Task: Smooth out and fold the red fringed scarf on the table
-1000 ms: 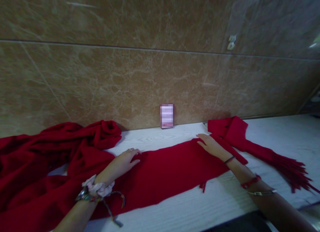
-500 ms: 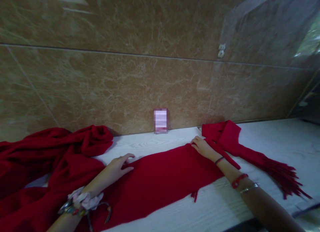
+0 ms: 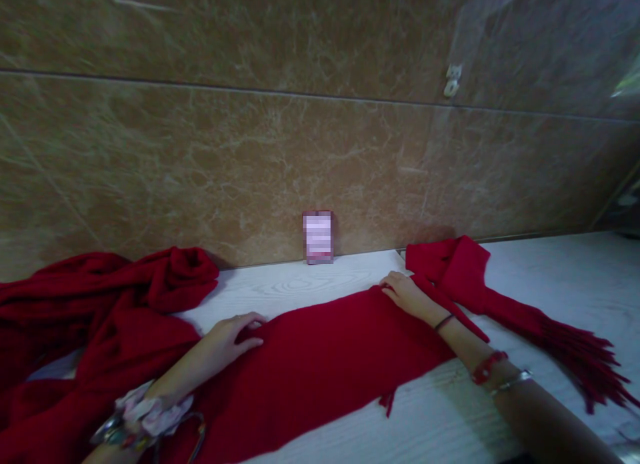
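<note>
A long red scarf (image 3: 320, 357) lies spread across a white table (image 3: 450, 411). My left hand (image 3: 227, 341) rests flat on the scarf's far edge left of centre, fingers stretched out. My right hand (image 3: 407, 294) lies on the far edge further right, fingers curled at the cloth's edge; whether it pinches the cloth I cannot make out. The scarf's fringed end (image 3: 575, 354) trails off to the right beyond my right hand. Its other end is bunched in a heap (image 3: 100, 304) at the left.
A brown marble wall (image 3: 320, 137) rises right behind the table. A small blurred card (image 3: 318, 237) leans against the wall at the table's back edge, between my hands. White tabletop shows at the far right (image 3: 575, 277).
My left arm has drawn back toward me and a little left along the scarf. My right hand has stayed on the far edge. The view has shifted slightly.
</note>
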`<action>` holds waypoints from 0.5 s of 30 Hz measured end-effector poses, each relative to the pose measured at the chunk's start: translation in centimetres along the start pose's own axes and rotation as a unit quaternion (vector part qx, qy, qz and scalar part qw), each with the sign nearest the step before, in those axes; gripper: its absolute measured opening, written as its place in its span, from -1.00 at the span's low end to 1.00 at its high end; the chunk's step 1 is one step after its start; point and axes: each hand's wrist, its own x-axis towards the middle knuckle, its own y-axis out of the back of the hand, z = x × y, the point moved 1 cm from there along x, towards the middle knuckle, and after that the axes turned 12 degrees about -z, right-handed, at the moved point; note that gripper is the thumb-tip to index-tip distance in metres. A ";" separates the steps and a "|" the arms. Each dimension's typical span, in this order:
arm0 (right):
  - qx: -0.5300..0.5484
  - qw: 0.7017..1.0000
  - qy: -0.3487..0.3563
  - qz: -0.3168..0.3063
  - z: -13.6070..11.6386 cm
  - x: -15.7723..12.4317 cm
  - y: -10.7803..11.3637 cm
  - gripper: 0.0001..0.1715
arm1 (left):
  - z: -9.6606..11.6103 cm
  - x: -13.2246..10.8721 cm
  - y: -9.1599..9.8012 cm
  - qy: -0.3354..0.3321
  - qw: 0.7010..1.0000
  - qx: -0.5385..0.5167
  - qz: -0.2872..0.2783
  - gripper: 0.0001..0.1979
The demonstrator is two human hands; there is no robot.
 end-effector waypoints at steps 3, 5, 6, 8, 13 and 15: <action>-0.009 1.000 -0.006 -0.009 0.1 0.0 0.0 -0.81 | 0.1 0.0 -0.1 -0.002 1.000 -0.002 -0.005 -0.74; -0.012 1.000 -0.006 -0.006 0.1 0.0 0.0 -0.80 | 0.2 0.0 -0.1 -0.006 1.000 0.009 0.002 -0.76; -0.013 1.000 -0.008 -0.003 0.2 0.0 -0.1 -0.80 | 0.3 0.0 -0.1 -0.010 1.000 0.016 0.007 -0.76; -0.014 1.000 -0.013 0.001 0.3 0.0 -0.1 -0.81 | 0.5 -0.1 0.0 -0.021 0.999 0.030 0.013 -0.78; -0.006 1.000 0.005 0.018 0.7 0.1 -0.3 -0.84 | 1.2 -0.2 -0.1 -0.010 0.999 0.044 0.020 -0.81; -0.004 1.000 0.018 0.014 0.9 0.1 -0.3 -0.84 | 1.3 -0.2 -0.1 -0.001 0.999 0.041 0.018 -0.79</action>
